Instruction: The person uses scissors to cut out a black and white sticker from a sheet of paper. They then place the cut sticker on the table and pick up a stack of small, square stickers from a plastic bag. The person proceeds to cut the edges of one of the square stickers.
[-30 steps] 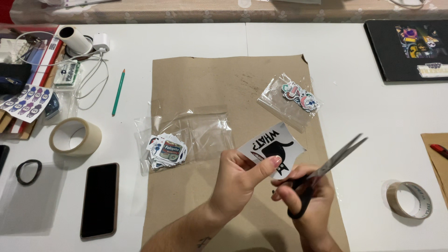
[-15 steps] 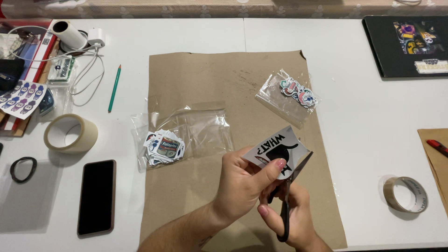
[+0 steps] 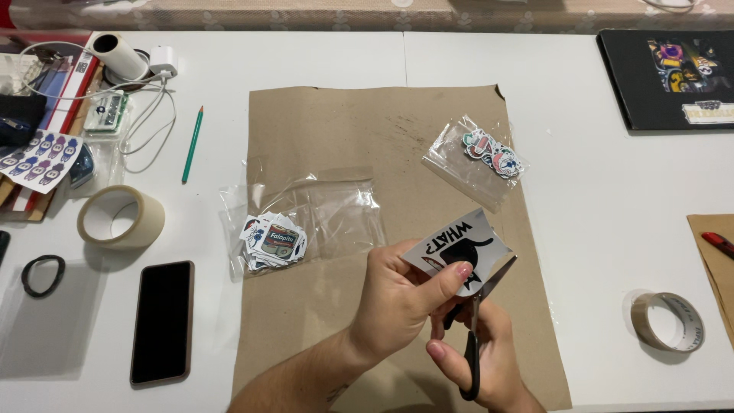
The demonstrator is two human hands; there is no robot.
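Left hand (image 3: 401, 294) pinches a white sticker sheet with a black animal figure (image 3: 457, 246), thumb on top, fingers under, lifted off the brown kraft paper (image 3: 336, 130). Right hand (image 3: 478, 356) sits just below and right of the left, clenched through the handles of black scissors (image 3: 472, 344), blades pointing up at the sheet's lower edge, right by the left thumb. Judging progress: the cut looks barely begun or at its first snip; the sheet reads as nearly whole, white border on all visible sides, no trimmed scraps visible on the paper near either hand. Blade tips are hidden behind the sheet and the thumb, so can't tell how deep the cut goes. Probably most of the outline is left to trim. Up and left of the left hand lies a clear bag with a stack of small stickers (image 3: 271, 241) spilling from its mouth; up and right of both hands, a second clear bag with colourful stickers (image 3: 489, 151). Far left of the left hand on the white surface (image 3: 596, 176): black phone (image 3: 162, 321), wide tape roll (image 3: 121, 217), green pencil (image 3: 192, 144). Right of the right hand, a smaller tape roll (image 3: 667, 321), well apart.
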